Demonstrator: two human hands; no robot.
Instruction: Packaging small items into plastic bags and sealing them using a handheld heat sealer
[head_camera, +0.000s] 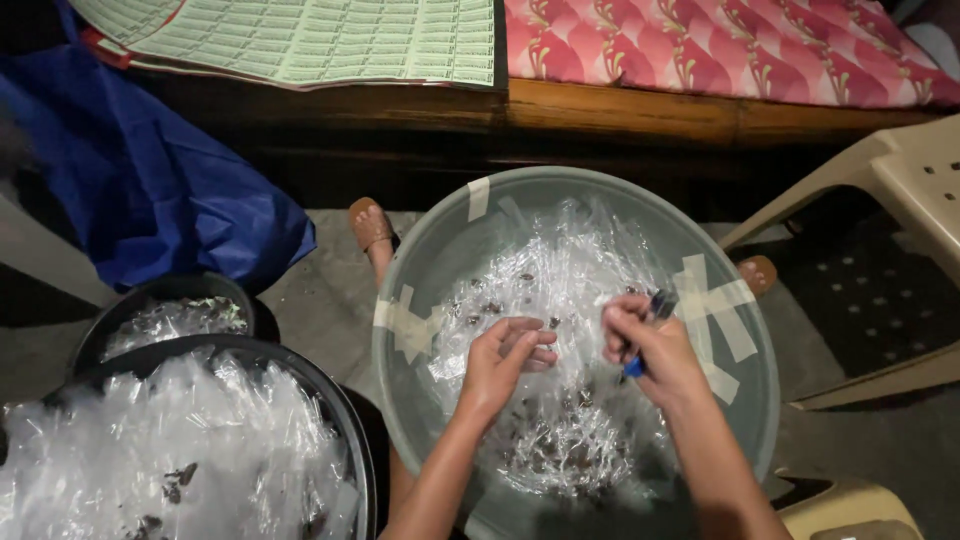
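Above my basin, at the top left, lie flat pale-green printed sheets (320, 40) with red edging, stacked beside the bed.
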